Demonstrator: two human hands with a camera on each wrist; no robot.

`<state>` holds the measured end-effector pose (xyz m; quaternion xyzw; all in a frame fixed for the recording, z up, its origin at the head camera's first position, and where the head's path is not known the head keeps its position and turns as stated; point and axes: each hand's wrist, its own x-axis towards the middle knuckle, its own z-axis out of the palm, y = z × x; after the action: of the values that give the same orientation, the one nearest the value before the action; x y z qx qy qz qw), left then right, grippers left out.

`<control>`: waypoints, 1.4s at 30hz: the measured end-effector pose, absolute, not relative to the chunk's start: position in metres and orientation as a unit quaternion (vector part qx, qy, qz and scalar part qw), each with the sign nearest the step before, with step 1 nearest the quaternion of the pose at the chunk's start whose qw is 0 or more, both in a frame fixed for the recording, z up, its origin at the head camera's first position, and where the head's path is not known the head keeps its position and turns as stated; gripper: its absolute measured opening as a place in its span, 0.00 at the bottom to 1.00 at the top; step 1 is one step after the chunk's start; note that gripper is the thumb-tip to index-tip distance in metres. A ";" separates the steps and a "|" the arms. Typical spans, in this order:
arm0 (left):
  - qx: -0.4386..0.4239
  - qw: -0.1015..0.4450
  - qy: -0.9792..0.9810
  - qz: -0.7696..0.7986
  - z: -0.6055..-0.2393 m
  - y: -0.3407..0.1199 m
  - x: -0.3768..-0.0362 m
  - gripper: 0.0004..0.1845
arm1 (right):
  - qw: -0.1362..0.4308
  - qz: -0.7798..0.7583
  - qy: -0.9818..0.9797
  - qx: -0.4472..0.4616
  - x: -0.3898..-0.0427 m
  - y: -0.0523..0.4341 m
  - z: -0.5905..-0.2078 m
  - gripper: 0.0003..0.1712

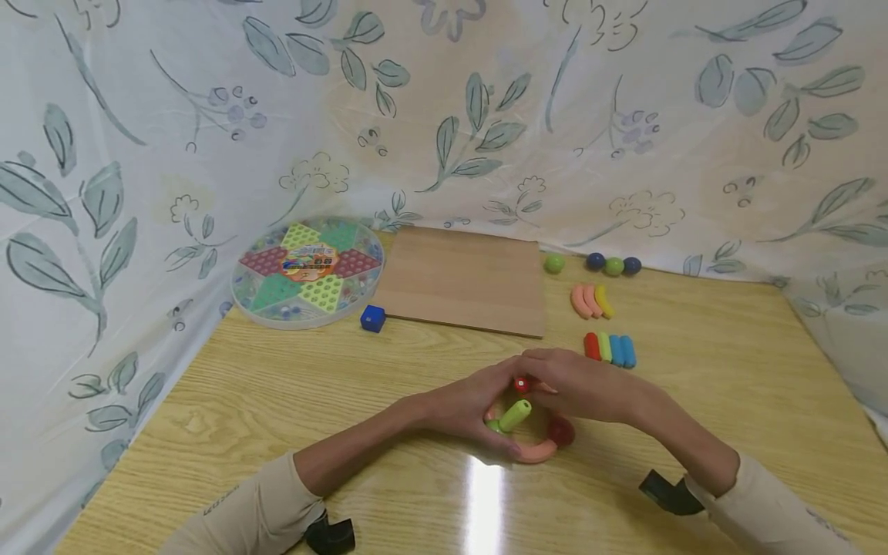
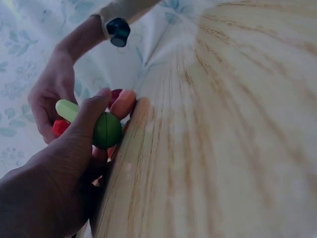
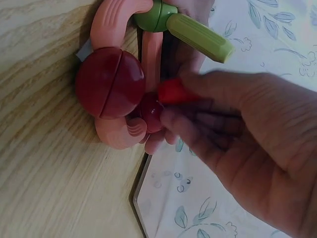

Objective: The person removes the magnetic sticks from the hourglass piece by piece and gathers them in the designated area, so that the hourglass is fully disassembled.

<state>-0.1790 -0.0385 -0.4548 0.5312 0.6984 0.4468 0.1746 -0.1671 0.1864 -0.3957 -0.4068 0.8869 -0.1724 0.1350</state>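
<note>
Toy assembly: set on the table near centre, between both hands; made of pink curved pieces, a dark red ball, a green ball w/ a light green rod stuck in it, and a small red rod.
Writing: a sticker is seen at the centre of the round checkers board, far left; text too small to be read. A faint mark is seen on the left sleeve; not legible.
Left hand: fingers curled round the left side of the assembly; the green ball is pressed by the thumb in the left wrist view.
Right hand: fingers bent, the small red rod is pinched at the tips, its end beside a smaller dark red ball on the assembly.
Loose pieces, far right: 4 straight rods laid side by side (red, yellow-green, blue, blue); 3 curved pieces beyond them; 4 balls by the cloth.
Other: wooden board far centre; blue cube just near the checkers board.
Edges/room: table is walled by floral cloth at left, far and right sides; bare wood is left to the near left and right of the hands.
</note>
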 end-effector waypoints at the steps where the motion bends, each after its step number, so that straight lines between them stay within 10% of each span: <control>1: 0.531 0.172 0.700 0.446 -0.456 -0.039 -0.179 0.47 | 0.143 -0.179 0.885 -0.406 -0.167 0.187 -0.396 0.11; 12: 0.534 0.152 0.722 0.412 -0.483 -0.035 -0.190 0.57 | 0.118 -0.210 0.898 -0.368 -0.170 0.198 -0.391 0.08; 21: 0.524 0.145 0.754 0.368 -0.488 -0.033 -0.192 0.44 | 0.033 -0.217 0.924 -0.313 -0.187 0.220 -0.377 0.20; 29: 0.485 0.185 0.790 0.326 -0.485 -0.042 -0.188 0.64 | 0.025 -0.212 0.948 -0.238 -0.196 0.251 -0.365 0.22; 42: 0.481 0.185 0.793 0.326 -0.486 -0.042 -0.186 0.65 | 0.137 -0.146 0.976 -0.079 -0.220 0.324 -0.391 0.23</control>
<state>-0.1865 -0.0420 -0.4862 0.4806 0.7926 0.3263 0.1852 -0.2201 0.3241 -0.3914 -0.0795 0.9765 -0.1463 0.1369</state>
